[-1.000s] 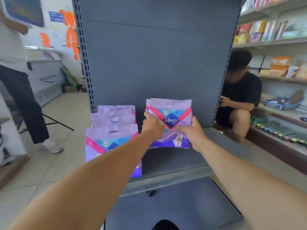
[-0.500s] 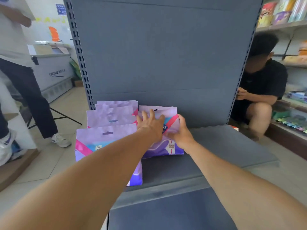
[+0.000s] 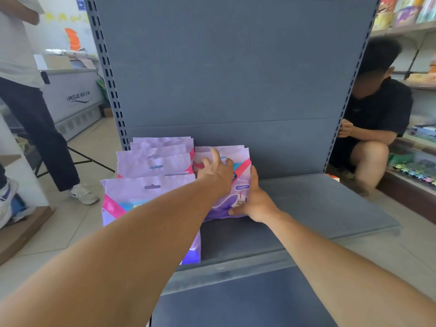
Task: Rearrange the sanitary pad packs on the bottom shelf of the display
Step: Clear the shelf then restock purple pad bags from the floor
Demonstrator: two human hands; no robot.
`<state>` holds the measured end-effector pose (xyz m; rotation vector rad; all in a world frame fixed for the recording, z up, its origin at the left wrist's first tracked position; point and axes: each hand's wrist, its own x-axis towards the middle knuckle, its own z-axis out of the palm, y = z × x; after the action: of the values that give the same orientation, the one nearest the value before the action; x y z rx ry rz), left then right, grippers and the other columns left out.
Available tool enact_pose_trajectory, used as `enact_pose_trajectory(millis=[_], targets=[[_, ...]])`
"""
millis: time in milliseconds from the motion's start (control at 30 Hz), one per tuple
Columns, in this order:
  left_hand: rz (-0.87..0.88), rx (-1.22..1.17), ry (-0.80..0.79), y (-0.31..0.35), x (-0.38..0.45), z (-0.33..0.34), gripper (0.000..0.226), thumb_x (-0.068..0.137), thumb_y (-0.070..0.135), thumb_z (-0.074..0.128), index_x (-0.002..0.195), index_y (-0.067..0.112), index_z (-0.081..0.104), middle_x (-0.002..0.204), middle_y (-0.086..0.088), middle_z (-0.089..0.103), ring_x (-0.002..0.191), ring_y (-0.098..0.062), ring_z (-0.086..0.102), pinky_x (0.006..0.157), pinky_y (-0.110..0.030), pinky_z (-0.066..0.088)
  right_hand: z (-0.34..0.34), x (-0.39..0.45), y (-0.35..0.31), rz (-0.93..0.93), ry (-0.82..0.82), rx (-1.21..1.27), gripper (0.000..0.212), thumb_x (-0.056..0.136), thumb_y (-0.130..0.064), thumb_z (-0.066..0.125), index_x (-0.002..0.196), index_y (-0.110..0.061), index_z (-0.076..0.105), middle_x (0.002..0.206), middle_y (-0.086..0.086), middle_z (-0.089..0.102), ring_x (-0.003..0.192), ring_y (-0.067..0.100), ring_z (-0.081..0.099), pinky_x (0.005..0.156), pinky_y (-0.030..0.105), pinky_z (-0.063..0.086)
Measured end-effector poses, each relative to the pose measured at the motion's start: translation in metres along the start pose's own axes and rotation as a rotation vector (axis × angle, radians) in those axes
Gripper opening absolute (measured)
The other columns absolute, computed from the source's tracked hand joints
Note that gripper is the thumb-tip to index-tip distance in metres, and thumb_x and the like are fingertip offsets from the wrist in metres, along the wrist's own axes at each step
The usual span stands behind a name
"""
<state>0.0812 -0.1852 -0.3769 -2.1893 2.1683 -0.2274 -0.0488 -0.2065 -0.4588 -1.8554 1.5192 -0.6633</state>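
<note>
Where the flat grey metal bottom shelf (image 3: 318, 208) meets the matte grey back panel (image 3: 224, 67), soft glossy plastic sanitary pad packs are stood upright, lilac at the top with pink diagonal bands and purple at the base. At the centre of the frame, the held pack (image 3: 238, 185) is set on the shelf against the back panel; its lower right edge is gripped by the right hand (image 3: 257, 201), thumb curled across the front, while its face is pressed by the left hand (image 3: 217, 171) with fingers spread and straight. Just to its left, a row of packs (image 3: 155, 159) is lined one behind another, each with a small die-cut handle slot, and a front pack (image 3: 146, 199) is seen at lower left, partly hidden by the left forearm. Perforated uprights are seen on both edges of the panel. A pale tiled floor (image 3: 77, 220) surrounds the display. A white chest freezer (image 3: 70, 95) is placed at upper left, beside a standing person (image 3: 28, 90). At the right edge, a crouching person (image 3: 375, 119) is seen before stocked side shelves (image 3: 412, 24).
</note>
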Motion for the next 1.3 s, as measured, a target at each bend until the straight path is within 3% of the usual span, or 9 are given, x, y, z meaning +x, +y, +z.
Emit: enact_pose_trajectory(millis=[133, 300, 400, 667, 833, 1000, 1167, 1300], targets=[[-0.015, 0.001, 0.05, -0.001, 0.004, -0.002, 0.072, 0.082, 0.015, 0.065, 0.142, 0.019, 0.026, 0.14, -0.018, 0.018, 0.125, -0.043, 0.033, 0.092, -0.051, 0.046, 0.01, 0.009, -0.005, -0.013, 0.142, -0.063, 0.14, 0.066, -0.033, 0.087, 0.148, -0.034, -0.027, 0.134, 0.0, 0.057, 0.11, 0.029, 0.06, 0.078, 0.034, 0.051], [-0.012, -0.026, 0.053, -0.005, 0.011, -0.004, 0.072, 0.083, 0.018, 0.065, 0.142, 0.02, 0.024, 0.138, -0.017, 0.021, 0.128, -0.041, 0.027, 0.092, -0.054, 0.042, 0.024, 0.025, -0.006, -0.026, 0.269, -0.007, 0.133, 0.068, -0.036, 0.085, 0.149, -0.034, -0.02, 0.131, 0.005, 0.058, 0.107, 0.032, 0.061, 0.074, 0.035, 0.047], [-0.012, -0.021, 0.053, -0.005, 0.016, -0.002, 0.075, 0.082, 0.02, 0.066, 0.143, 0.021, 0.022, 0.139, -0.017, 0.021, 0.129, -0.041, 0.026, 0.094, -0.055, 0.04, 0.029, 0.034, -0.009, -0.026, 0.305, 0.022, 0.133, 0.061, -0.032, 0.087, 0.147, -0.04, -0.015, 0.126, 0.007, 0.06, 0.104, 0.034, 0.062, 0.079, 0.042, 0.053], [0.0, -0.025, 0.012, -0.003, 0.017, 0.005, 0.083, 0.083, 0.031, 0.062, 0.148, 0.021, 0.011, 0.149, -0.02, 0.014, 0.137, -0.046, 0.013, 0.104, -0.065, 0.023, 0.015, 0.031, -0.01, 0.055, 0.207, -0.165, 0.134, 0.063, -0.044, 0.086, 0.151, -0.029, -0.015, 0.136, 0.015, 0.048, 0.12, 0.038, 0.052, 0.089, 0.047, 0.051], [0.007, -0.011, -0.018, 0.001, 0.009, 0.0, 0.086, 0.083, 0.031, 0.061, 0.15, 0.022, 0.007, 0.156, -0.02, 0.002, 0.141, -0.048, 0.004, 0.108, -0.066, 0.016, -0.008, 0.009, -0.005, 0.088, 0.209, -0.267, 0.124, 0.07, -0.048, 0.081, 0.153, -0.023, -0.008, 0.139, 0.016, 0.041, 0.125, 0.038, 0.047, 0.09, 0.045, 0.05], [0.054, -0.052, -0.001, 0.019, -0.006, -0.009, 0.087, 0.082, 0.025, 0.06, 0.151, 0.018, 0.008, 0.157, -0.02, 0.003, 0.144, -0.045, 0.0, 0.111, -0.062, 0.015, -0.045, -0.027, 0.009, 0.131, 0.193, -0.396, 0.102, 0.078, -0.043, 0.076, 0.152, -0.019, 0.011, 0.147, 0.013, 0.034, 0.131, 0.032, 0.04, 0.098, 0.045, 0.046], [0.184, -0.088, -0.015, 0.061, -0.029, -0.019, 0.094, 0.074, 0.012, 0.061, 0.152, 0.021, 0.009, 0.157, -0.013, 0.013, 0.145, -0.039, 0.005, 0.113, -0.06, 0.016, -0.08, -0.072, 0.028, 0.157, 0.195, -0.492, 0.093, 0.084, -0.042, 0.069, 0.154, -0.031, 0.009, 0.158, 0.001, 0.024, 0.138, 0.031, 0.035, 0.102, 0.047, 0.044], [0.279, -0.093, -0.029, 0.102, -0.051, -0.02, 0.079, 0.08, 0.017, 0.055, 0.15, 0.022, 0.019, 0.154, -0.012, 0.02, 0.144, -0.038, 0.01, 0.112, -0.059, 0.018, -0.107, -0.109, 0.036, 0.161, 0.204, -0.622, 0.064, 0.097, -0.039, 0.052, 0.153, -0.028, 0.023, 0.16, 0.0, 0.023, 0.141, 0.034, 0.029, 0.109, 0.049, 0.038]])
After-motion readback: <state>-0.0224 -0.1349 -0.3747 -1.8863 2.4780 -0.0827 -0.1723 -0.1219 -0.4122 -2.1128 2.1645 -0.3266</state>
